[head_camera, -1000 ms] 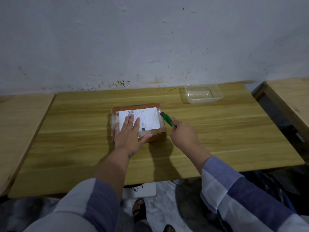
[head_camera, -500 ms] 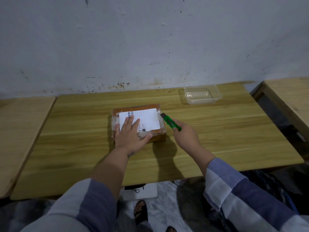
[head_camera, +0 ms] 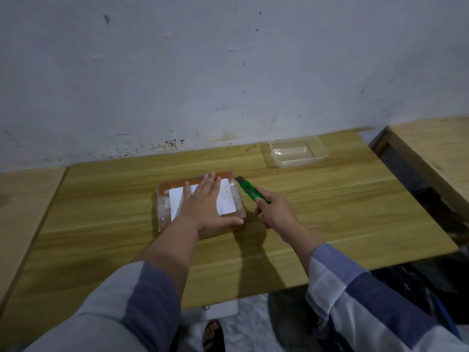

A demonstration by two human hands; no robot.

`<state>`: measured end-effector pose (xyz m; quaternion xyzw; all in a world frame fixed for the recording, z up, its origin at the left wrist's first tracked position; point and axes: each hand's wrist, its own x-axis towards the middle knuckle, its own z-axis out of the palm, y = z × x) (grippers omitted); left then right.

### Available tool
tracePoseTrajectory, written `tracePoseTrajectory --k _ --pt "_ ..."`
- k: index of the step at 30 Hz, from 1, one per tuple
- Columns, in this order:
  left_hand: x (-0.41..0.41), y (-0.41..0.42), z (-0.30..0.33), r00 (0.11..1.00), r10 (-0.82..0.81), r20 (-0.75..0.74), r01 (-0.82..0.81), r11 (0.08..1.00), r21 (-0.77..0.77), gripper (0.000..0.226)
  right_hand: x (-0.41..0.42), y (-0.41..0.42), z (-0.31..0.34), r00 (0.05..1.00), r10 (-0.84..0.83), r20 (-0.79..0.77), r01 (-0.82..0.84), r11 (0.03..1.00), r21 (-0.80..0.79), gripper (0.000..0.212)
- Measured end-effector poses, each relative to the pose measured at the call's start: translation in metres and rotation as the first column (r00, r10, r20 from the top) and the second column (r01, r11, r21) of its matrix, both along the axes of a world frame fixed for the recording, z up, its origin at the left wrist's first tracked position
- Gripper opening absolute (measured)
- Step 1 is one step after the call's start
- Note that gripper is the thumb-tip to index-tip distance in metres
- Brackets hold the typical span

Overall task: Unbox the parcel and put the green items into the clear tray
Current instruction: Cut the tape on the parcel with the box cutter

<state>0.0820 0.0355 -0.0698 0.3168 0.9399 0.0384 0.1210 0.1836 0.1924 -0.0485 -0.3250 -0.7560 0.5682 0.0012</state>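
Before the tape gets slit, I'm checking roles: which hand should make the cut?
Probably the right hand: it grips the green box cutter at the parcel's right edge. The left hand lies flat on top.

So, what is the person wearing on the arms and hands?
Both hands are bare: the left hand and the right hand show no gloves, rings or watch. Each arm has a loose sleeve of pale grey-white cloth with wide blue-purple bands, the left sleeve and the right sleeve, both ending at mid forearm.
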Motion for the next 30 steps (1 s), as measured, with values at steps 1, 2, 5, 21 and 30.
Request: tracePoseTrajectory --k 1,2,5,21,30 --pt "-0.002 0.001 0.0 1.0 -0.005 0.009 0.005 1.0 -0.015 0.136 -0.001 0.001 -0.001 1.0 0.0 -0.004 0.0 1.0 -0.014 0.042" --pt "-0.003 0.001 -0.001 1.0 -0.008 0.017 0.008 1.0 -0.022 0.137 -0.001 0.003 -0.002 1.0 0.0 -0.008 0.0 1.0 -0.029 0.042" --pt "-0.001 -0.001 -0.005 1.0 -0.014 0.005 0.014 1.0 0.009 0.135 0.0 0.007 -0.004 1.0 0.013 -0.021 -0.014 0.998 -0.066 0.042" --pt "0.004 -0.008 -0.014 0.994 -0.004 -0.105 0.014 0.996 0.092 0.127 -0.006 0.018 -0.015 0.999 0.037 -0.02 -0.037 0.999 -0.037 0.038" --pt "0.003 -0.01 -0.015 0.993 0.038 -0.114 -0.026 0.994 0.102 0.128 -0.001 0.018 -0.006 0.98 0.195 0.051 -0.199 0.898 0.393 0.042"
